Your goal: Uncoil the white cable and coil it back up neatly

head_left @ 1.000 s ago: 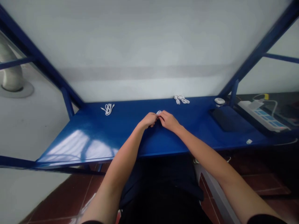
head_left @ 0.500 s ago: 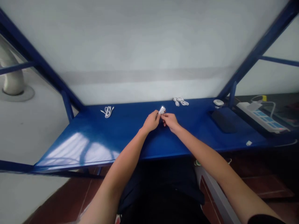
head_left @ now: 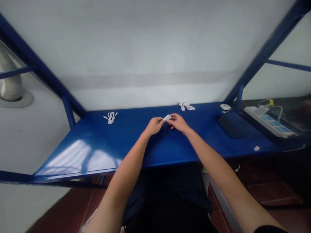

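A small folded bundle of white cable (head_left: 167,117) is held between my two hands above the middle of the blue table (head_left: 131,136). My left hand (head_left: 155,126) pinches its left end. The fingers of my right hand (head_left: 178,123) close on its right end. One coiled white cable (head_left: 111,117) lies on the table to the left of my hands. More coiled white cable (head_left: 186,106) lies at the back edge, beyond my right hand.
On the right are a black flat object (head_left: 230,126), a round white item (head_left: 225,106), a power strip (head_left: 269,121) with plugs and a small white piece (head_left: 257,148). Blue frame bars (head_left: 69,111) rise at the table's sides.
The held bundle has tipped from nearly upright to lying more sideways. My left hand has shifted slightly left, and my right fingers have moved up around the bundle's right end.
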Motion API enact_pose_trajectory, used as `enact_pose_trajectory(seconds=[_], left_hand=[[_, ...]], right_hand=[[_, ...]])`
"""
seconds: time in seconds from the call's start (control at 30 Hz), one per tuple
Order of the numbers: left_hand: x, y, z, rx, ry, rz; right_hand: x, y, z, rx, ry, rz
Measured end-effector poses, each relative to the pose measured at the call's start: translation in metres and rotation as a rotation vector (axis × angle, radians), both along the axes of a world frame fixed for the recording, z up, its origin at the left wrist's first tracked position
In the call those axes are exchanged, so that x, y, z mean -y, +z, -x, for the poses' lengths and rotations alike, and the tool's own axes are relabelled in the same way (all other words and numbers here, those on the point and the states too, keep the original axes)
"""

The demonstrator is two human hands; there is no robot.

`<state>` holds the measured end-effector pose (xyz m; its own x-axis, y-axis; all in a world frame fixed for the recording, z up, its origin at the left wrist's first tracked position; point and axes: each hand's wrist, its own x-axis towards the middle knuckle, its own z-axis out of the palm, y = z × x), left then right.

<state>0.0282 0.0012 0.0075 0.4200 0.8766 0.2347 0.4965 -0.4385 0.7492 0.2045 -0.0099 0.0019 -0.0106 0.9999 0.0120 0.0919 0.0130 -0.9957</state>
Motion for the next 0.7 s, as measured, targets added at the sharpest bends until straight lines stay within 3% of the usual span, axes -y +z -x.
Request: enact_pose_trajectory(seconds=[0.13,0.33,0.57,0.7], left_hand=[[-0.002,0.0,0.004,0.009,-0.065,0.08],[-0.006,-0.003,0.009,0.158,-0.02,0.288],[-0.009,-0.003,0.016,-0.093,0.065,0.0],[-0.008,-0.008,0.013,-0.132,0.079,-0.031]], right_hand=[[-0.004,-0.001,-0.013,0.115,0.098,-0.183],[-0.006,-0.004,-0.018,0.199,0.13,-0.185],[-0.006,-0.008,-0.017,0.513,0.073,-0.396],[-0.007,-0.014,-0.014,0.601,0.072,-0.416]])
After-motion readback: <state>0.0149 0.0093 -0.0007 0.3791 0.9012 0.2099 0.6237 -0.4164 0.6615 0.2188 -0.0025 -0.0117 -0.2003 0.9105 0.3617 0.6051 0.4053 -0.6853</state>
